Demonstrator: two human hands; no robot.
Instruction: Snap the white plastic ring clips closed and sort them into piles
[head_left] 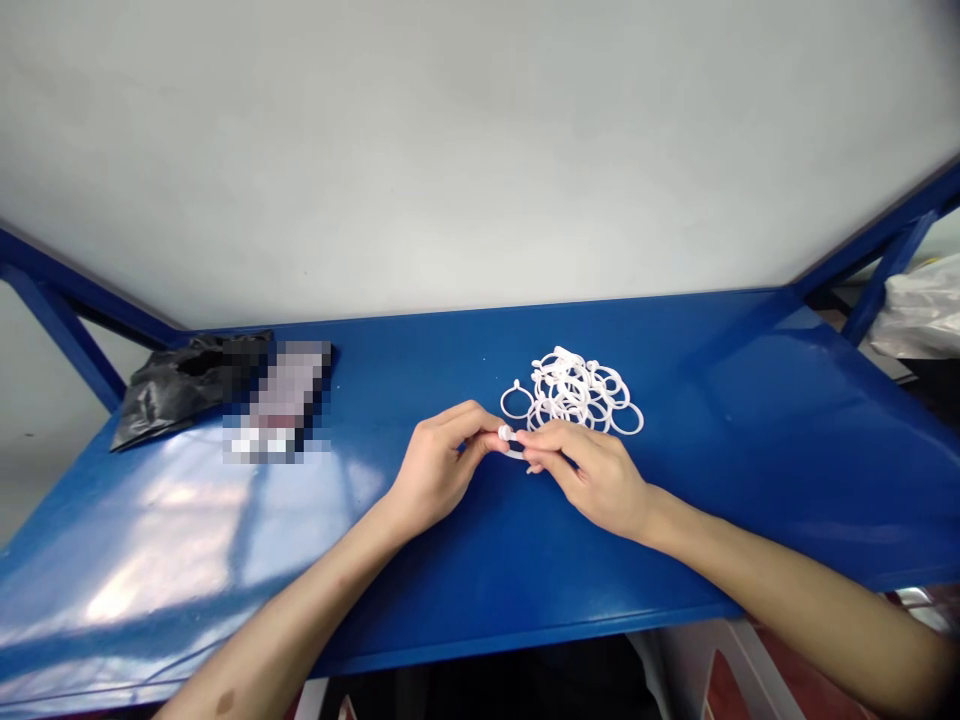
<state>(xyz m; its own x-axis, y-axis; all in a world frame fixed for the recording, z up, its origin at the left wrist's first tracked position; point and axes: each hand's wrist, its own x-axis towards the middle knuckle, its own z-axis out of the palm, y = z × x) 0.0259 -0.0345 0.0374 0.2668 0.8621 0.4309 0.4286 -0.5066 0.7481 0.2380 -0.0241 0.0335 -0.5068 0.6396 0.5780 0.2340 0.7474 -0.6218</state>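
Observation:
My left hand (436, 468) and my right hand (592, 472) meet over the middle of the blue table (750, 450). Between their pinched fingertips they hold one small white plastic ring (510, 440), each hand gripping a side of it. Just behind the hands lies a pile of several white plastic rings (577, 400), tangled together, with one ring lying a little apart at the pile's left. My right hand is the nearer one to the pile.
A crumpled black plastic bag (180, 385) lies at the table's far left, with a blurred-out object (281, 410) beside it. A grey wall stands behind. A white bag (919, 315) sits beyond the right edge. Red and white things show under the front edge.

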